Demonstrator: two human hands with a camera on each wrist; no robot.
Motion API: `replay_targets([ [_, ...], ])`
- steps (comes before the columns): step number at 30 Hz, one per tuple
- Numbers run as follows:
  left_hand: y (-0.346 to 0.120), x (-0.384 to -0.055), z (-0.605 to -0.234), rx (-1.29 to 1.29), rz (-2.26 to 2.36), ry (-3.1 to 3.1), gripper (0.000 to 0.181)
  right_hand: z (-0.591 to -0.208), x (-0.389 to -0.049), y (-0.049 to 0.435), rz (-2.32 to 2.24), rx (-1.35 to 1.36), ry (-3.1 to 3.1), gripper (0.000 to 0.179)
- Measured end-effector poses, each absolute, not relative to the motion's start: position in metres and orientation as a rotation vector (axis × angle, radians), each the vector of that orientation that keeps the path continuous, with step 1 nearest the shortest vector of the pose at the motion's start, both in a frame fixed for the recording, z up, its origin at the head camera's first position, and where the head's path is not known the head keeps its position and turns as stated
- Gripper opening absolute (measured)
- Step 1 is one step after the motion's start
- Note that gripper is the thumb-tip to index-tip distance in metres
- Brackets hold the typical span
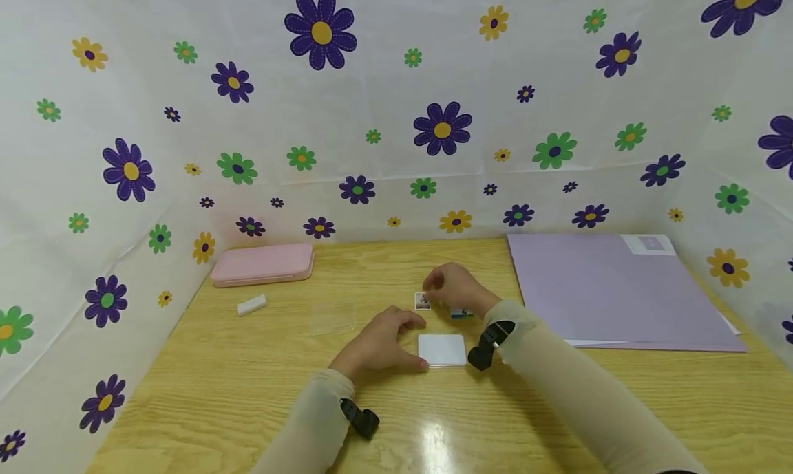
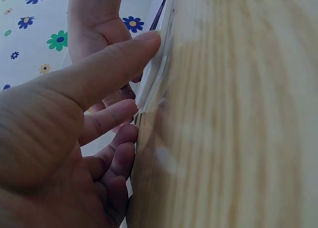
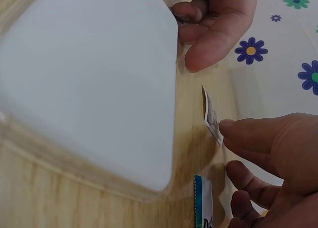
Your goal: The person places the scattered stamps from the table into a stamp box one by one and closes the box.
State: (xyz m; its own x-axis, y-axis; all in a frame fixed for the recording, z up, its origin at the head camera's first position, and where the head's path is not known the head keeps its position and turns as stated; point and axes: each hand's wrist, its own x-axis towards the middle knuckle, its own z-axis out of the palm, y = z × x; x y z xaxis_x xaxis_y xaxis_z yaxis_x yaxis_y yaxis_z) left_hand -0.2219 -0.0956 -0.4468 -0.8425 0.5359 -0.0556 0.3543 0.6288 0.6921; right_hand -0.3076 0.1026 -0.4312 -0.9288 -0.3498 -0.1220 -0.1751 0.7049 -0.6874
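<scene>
A small square photo print (image 1: 422, 301) is at the fingertips of my right hand (image 1: 455, 287), which pinches its edge. In the right wrist view the photo print (image 3: 212, 119) stands tilted over the table. My left hand (image 1: 385, 343) lies beside a white rectangular block with rounded corners and a clear rim (image 1: 442, 349). Its thumb is right at the block's near left corner, with the other fingers loosely bent past the left side. A small blue-edged packet (image 3: 202, 200) lies below the right hand, partly hidden by the wrist in the head view.
A clear flat sheet (image 1: 333, 318) lies left of the hands. Farther left are a white eraser-like bar (image 1: 251, 305) and a pink case (image 1: 263, 264). A large lilac folder (image 1: 626, 292) covers the table's right side. Flower-printed cloth (image 1: 384, 89) walls the back and sides.
</scene>
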Motion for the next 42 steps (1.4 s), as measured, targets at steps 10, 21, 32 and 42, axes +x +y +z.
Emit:
replay_targets([
  [10, -0.094, -0.219, -0.446, 0.697, 0.971, 2.613, 0.061, -0.435, -0.308, 0.102, -1.006, -0.369, 2.671, 0.004],
  [21, -0.092, -0.216, -0.443, 0.661, 0.923, 2.649, 0.056, -0.436, -0.306, 0.101, -1.009, -0.368, 2.675, 0.005],
  [32, -0.091, -0.219, -0.442, 0.642, 0.926, 2.653, 0.056, -0.426, -0.305, 0.108, -1.137, -0.406, 2.605, 0.005],
  [42, -0.093, -0.218, -0.444, 0.624, 0.932, 2.648, 0.056, -0.414, -0.301, 0.118, -1.231, -0.494, 2.558, 0.005],
])
